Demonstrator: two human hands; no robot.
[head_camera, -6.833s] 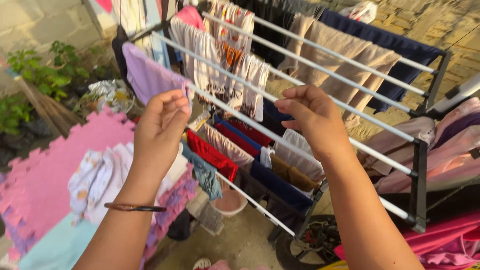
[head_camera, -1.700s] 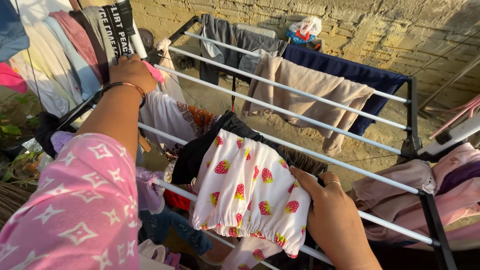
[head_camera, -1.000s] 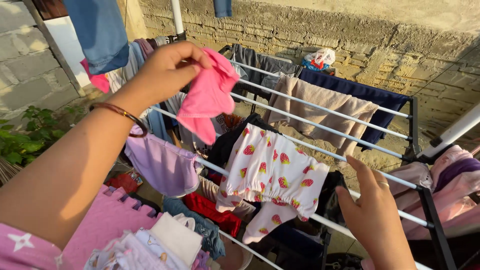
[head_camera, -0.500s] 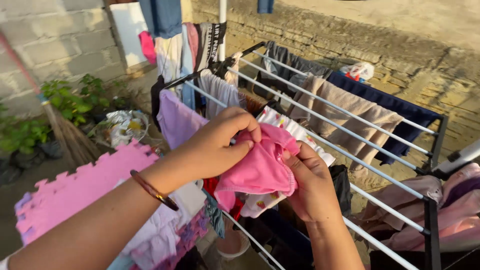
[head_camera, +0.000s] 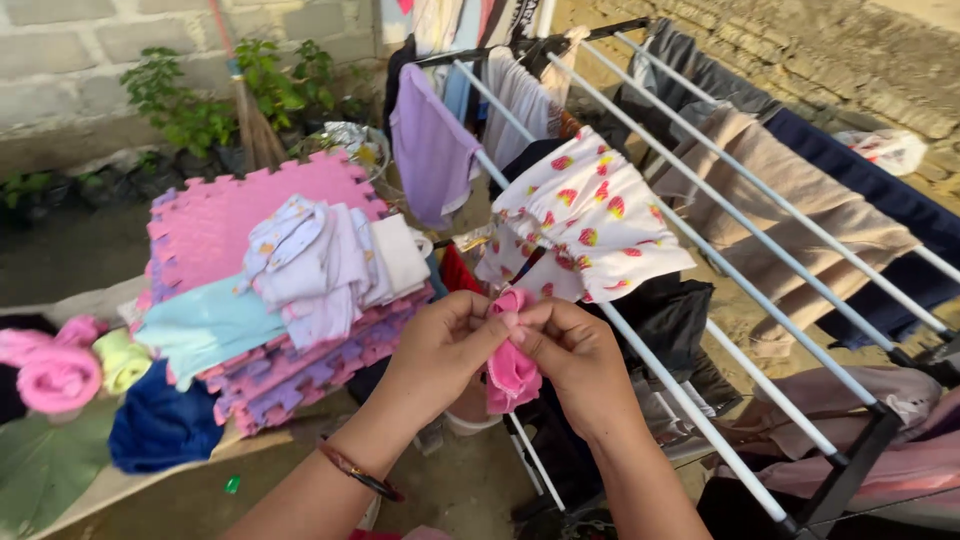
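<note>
Both hands pinched small pink garment (head_camera: 512, 365) together at near end of drying rack (head_camera: 700, 420). Left hand (head_camera: 440, 350) grip clamped on its top edge; right hand (head_camera: 575, 365) grip likewise. Strawberry-print cloth (head_camera: 590, 215) hung just beyond. Best kept taut, edges squared, judging by bunching.

Open space lay below the hands (head_camera: 510, 350), toward the ground. The rack (head_camera: 700, 420) with its strawberry cloth (head_camera: 590, 215) blocked the right; stacked mats (head_camera: 300, 350) bearing folded laundry (head_camera: 320, 260) blocked the left.
</note>
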